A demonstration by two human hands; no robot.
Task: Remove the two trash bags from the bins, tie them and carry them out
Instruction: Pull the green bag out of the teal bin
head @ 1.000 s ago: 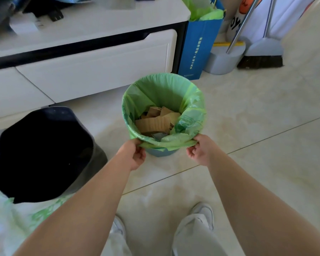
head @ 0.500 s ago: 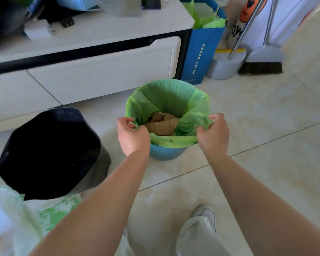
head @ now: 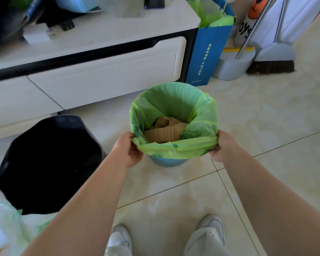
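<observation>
A green trash bag [head: 169, 100] lines a small blue bin [head: 167, 162] on the tiled floor, with torn cardboard pieces [head: 164, 131] inside. My left hand [head: 127, 149] grips the bag's near rim on the left side. My right hand [head: 223, 145] grips the same rim on the right side. The near edge of the bag is stretched between my hands and hangs over the bin's front. To the left stands a black bin [head: 48, 163], dark inside. A pale green and white bag [head: 9, 230] lies at the bottom left corner.
A white low cabinet [head: 103, 71] with drawers runs along the back. A blue paper bag [head: 207, 52], a grey dustpan [head: 233, 65] and a broom [head: 272, 65] stand at the back right. My two shoes [head: 213, 228] are at the bottom.
My hands have shifted outward along the green bag's near rim and pulled it down over the bin's front. The view has tilted slightly lower.
</observation>
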